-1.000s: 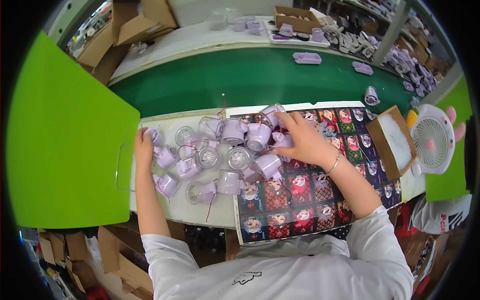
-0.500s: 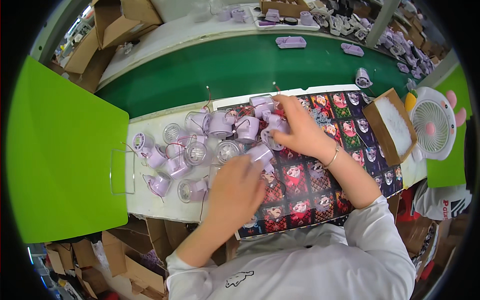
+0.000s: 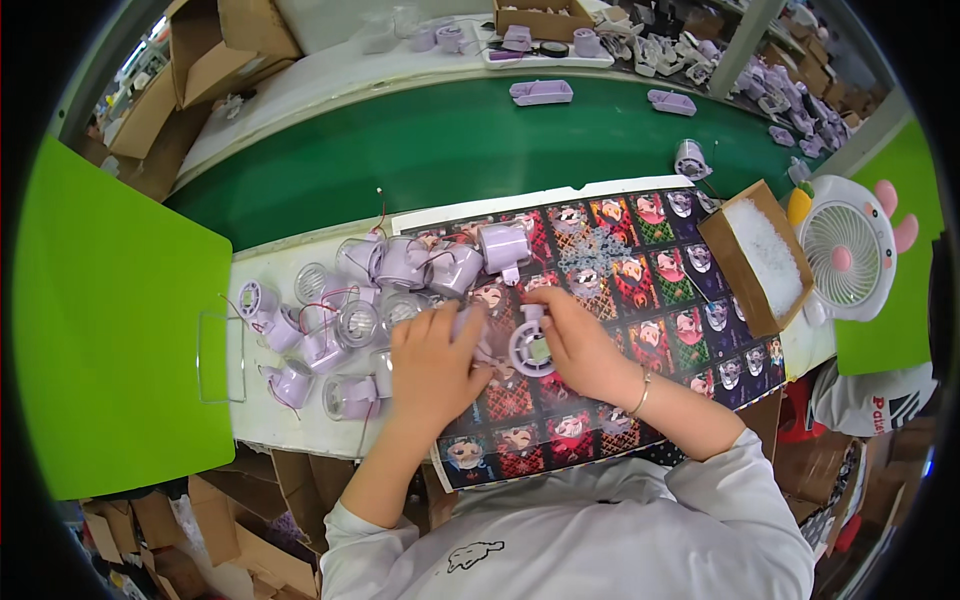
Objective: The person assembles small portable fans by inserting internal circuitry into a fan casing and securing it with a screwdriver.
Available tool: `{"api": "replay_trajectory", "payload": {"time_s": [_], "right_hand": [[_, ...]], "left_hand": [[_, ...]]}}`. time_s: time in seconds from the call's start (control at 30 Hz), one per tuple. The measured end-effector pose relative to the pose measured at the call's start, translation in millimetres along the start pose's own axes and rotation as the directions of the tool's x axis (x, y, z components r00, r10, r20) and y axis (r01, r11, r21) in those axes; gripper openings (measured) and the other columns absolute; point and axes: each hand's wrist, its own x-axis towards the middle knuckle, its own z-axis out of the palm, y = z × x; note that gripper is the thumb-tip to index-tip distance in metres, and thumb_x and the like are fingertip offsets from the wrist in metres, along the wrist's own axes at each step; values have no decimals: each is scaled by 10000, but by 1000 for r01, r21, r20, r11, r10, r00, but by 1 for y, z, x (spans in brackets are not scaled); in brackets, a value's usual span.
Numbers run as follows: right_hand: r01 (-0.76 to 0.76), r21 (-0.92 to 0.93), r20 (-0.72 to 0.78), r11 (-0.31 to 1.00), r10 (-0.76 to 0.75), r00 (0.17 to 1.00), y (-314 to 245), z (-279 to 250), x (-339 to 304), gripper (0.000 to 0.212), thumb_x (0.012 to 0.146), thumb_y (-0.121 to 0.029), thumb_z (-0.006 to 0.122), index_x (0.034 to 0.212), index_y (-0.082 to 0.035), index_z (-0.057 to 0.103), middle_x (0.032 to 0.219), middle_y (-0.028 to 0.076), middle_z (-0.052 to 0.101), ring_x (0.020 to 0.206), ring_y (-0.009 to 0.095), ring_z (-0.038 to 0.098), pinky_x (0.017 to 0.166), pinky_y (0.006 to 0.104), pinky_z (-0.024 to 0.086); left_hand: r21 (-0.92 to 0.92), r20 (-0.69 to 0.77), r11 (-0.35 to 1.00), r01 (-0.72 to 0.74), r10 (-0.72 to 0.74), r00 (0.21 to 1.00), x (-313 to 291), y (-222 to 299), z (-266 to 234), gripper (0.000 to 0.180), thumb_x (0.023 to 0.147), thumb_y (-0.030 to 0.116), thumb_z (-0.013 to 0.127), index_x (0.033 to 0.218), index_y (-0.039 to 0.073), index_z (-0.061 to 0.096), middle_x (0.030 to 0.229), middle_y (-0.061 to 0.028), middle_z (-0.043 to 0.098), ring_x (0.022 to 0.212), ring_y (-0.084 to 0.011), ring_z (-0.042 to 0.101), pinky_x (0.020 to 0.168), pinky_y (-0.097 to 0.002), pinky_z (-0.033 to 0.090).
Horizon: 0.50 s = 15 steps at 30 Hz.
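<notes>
My right hand (image 3: 582, 348) is closed on a lilac fan housing (image 3: 529, 362), a ring with spokes and a short neck, held by the neck over the patterned sheet. My left hand (image 3: 435, 368) curls around another lilac housing (image 3: 478, 322), blurred and largely hidden behind the fingers. Beyond and left of it lie several lilac cylindrical housings, some with clear covers and thin red and black wires, such as one by the left hand (image 3: 357, 323). A lilac cylinder (image 3: 505, 247) lies on its side, past both hands.
The patterned sheet (image 3: 655, 335) covers the right of the white table. An open carton of clear pieces (image 3: 768, 262) stands beside a white rabbit-shaped fan (image 3: 845, 250). Behind runs a green belt (image 3: 420, 150) with lilac trays (image 3: 541, 92). A green panel (image 3: 120, 320) borders the left.
My right hand has come nearer and slightly left, bringing the ring-shaped housing away from the group. My left hand has shifted a little left. The whole view has shifted slightly.
</notes>
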Motion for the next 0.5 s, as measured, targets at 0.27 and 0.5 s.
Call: {"api": "replay_trajectory", "payload": {"time_s": [0.27, 0.5], "right_hand": [[82, 106, -7, 991, -82, 997, -4, 34, 18, 331, 940, 0, 461, 1268, 48, 464, 1143, 248, 568, 1083, 426, 565, 940, 443, 464], [114, -60, 138, 992, -105, 985, -17, -52, 35, 250, 891, -91, 617, 1134, -31, 621, 999, 168, 602, 1014, 336, 590, 887, 404, 488]], "left_hand": [[-41, -87, 999, -5, 1, 996, 5, -18, -3, 585, 645, 237, 641, 1203, 66, 603, 1168, -91, 626, 1044, -287, 564, 920, -440, 369], [-138, -80, 987, 78, -90, 993, -2, -23, -8, 649, 670, 212, 680, 1274, 17, 542, 1300, -162, 527, 1196, -374, 490, 1005, -500, 362]]}}
